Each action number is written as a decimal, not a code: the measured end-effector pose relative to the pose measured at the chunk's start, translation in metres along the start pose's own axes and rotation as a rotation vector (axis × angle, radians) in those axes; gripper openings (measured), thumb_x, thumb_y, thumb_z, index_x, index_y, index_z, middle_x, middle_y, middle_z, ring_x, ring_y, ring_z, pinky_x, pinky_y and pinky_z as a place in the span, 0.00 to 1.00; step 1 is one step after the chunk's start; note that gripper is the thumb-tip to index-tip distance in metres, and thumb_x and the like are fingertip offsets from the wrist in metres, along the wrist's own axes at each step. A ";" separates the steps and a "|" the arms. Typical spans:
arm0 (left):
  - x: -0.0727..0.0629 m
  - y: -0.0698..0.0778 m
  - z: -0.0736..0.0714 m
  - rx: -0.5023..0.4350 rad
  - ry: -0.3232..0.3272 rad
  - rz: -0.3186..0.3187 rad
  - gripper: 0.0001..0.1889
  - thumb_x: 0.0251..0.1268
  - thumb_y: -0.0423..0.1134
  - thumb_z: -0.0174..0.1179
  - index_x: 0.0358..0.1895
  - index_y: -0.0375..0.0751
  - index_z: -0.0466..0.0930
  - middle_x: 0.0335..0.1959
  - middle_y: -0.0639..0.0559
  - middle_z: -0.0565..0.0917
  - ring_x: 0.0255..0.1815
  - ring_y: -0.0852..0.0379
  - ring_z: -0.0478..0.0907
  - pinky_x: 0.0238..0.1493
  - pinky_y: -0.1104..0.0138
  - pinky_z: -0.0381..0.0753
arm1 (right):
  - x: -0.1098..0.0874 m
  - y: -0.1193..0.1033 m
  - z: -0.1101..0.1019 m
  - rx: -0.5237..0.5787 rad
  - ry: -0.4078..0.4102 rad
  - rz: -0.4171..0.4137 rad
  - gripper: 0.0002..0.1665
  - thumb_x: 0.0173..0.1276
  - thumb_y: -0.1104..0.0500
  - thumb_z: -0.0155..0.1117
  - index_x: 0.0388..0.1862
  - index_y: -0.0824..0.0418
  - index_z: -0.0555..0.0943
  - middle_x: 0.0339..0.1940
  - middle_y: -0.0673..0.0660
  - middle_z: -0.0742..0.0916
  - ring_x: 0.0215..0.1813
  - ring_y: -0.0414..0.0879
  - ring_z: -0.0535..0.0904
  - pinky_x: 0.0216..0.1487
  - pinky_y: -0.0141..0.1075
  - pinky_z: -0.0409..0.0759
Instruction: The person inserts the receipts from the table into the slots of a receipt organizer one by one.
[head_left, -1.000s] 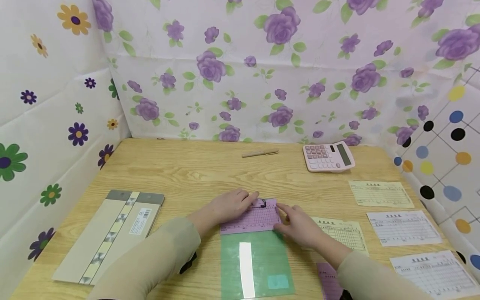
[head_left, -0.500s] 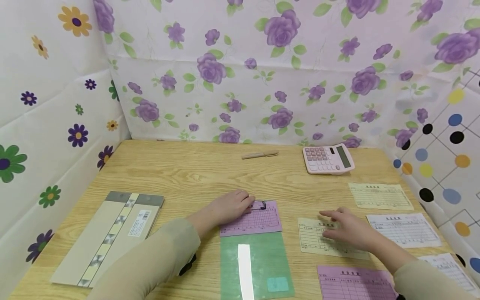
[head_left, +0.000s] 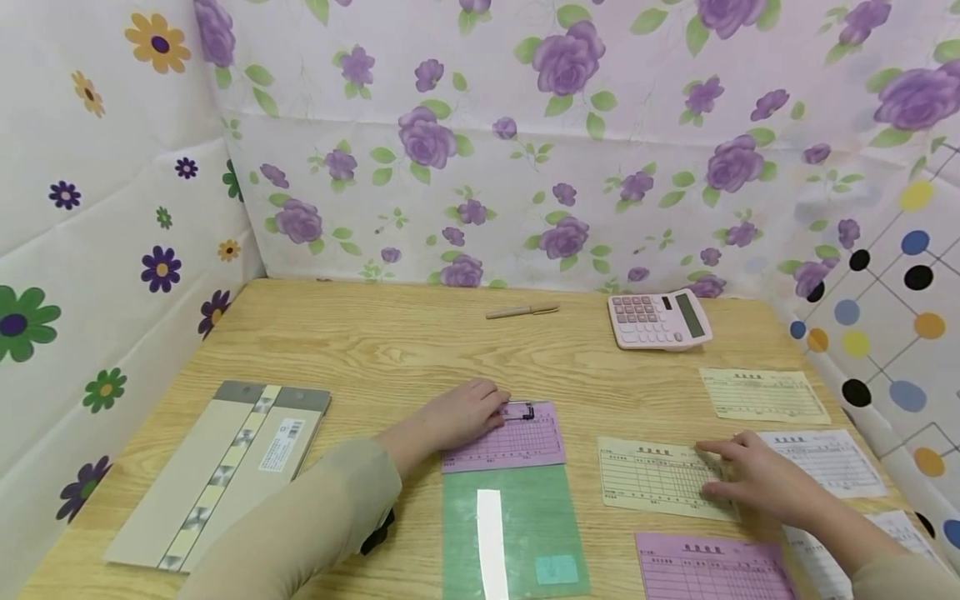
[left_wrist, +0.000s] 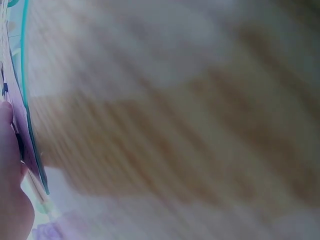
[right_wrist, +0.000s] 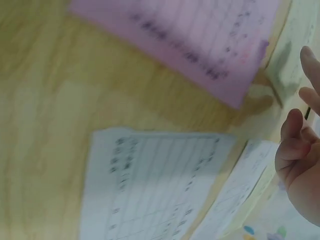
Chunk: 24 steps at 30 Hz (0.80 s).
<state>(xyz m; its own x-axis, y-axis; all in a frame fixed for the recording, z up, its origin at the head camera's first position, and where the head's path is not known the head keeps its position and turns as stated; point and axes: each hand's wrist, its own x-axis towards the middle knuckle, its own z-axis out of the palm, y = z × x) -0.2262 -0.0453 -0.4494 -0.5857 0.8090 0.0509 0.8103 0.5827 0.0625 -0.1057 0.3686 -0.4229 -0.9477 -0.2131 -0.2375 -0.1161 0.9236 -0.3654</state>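
A translucent green clipboard (head_left: pixel 517 517) lies in front of me in the head view. Across its top is a purple printed slip (head_left: pixel 517 446), with a thin wire clip (head_left: pixel 525 411) over the slip's upper edge. My left hand (head_left: pixel 461 417) grips the clipboard at its upper left, fingertips by the clip; part of the slip is hidden beneath it. My right hand (head_left: pixel 765 479) hovers over the right end of a yellow slip (head_left: pixel 652 479), fingers spread and holding nothing. In the right wrist view, its fingers are clear of the papers.
Another purple slip (head_left: pixel 712 571) lies at the front, with white slips (head_left: pixel 828 462) and a pale yellow slip (head_left: pixel 765 396) along the right. At the back are a pen (head_left: pixel 522 311) and a pink calculator (head_left: pixel 658 320). A beige folder (head_left: pixel 217 479) lies at left.
My right hand has left the purple slip on the clipboard and moved right, over the yellow slip. My left hand stays at the clip, its fingers slightly lower than before.
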 end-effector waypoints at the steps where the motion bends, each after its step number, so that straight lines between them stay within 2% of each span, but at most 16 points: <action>1: -0.001 0.000 0.000 -0.009 -0.002 -0.006 0.25 0.72 0.50 0.47 0.65 0.39 0.67 0.56 0.48 0.74 0.60 0.53 0.68 0.66 0.63 0.63 | -0.001 0.003 0.001 0.000 -0.006 0.005 0.43 0.53 0.37 0.67 0.61 0.62 0.74 0.44 0.61 0.74 0.36 0.46 0.70 0.31 0.38 0.71; 7: -0.004 -0.002 0.005 -0.038 -0.014 -0.008 0.33 0.71 0.56 0.46 0.70 0.36 0.58 0.59 0.46 0.70 0.63 0.51 0.64 0.68 0.62 0.58 | -0.005 0.011 0.006 0.049 -0.037 0.049 0.43 0.54 0.38 0.68 0.64 0.59 0.72 0.41 0.59 0.72 0.33 0.47 0.67 0.30 0.36 0.67; 14: -0.002 -0.003 0.007 -0.052 -0.025 -0.024 0.32 0.70 0.56 0.46 0.69 0.37 0.60 0.60 0.46 0.70 0.63 0.51 0.64 0.68 0.61 0.59 | -0.002 0.009 0.008 0.040 -0.009 0.036 0.42 0.56 0.39 0.67 0.64 0.59 0.72 0.36 0.57 0.70 0.32 0.46 0.64 0.29 0.35 0.64; 24: -0.002 -0.003 0.005 -0.080 -0.056 -0.048 0.34 0.70 0.55 0.46 0.71 0.37 0.55 0.61 0.46 0.68 0.64 0.51 0.63 0.68 0.62 0.59 | 0.001 0.009 0.008 0.022 0.000 0.019 0.41 0.56 0.38 0.66 0.64 0.59 0.72 0.37 0.56 0.72 0.32 0.46 0.66 0.30 0.36 0.66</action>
<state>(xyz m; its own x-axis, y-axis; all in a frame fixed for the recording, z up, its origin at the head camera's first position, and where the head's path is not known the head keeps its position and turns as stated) -0.2274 -0.0482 -0.4542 -0.6197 0.7848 -0.0097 0.7759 0.6144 0.1428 -0.1056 0.3745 -0.4334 -0.9496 -0.1953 -0.2451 -0.0909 0.9202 -0.3808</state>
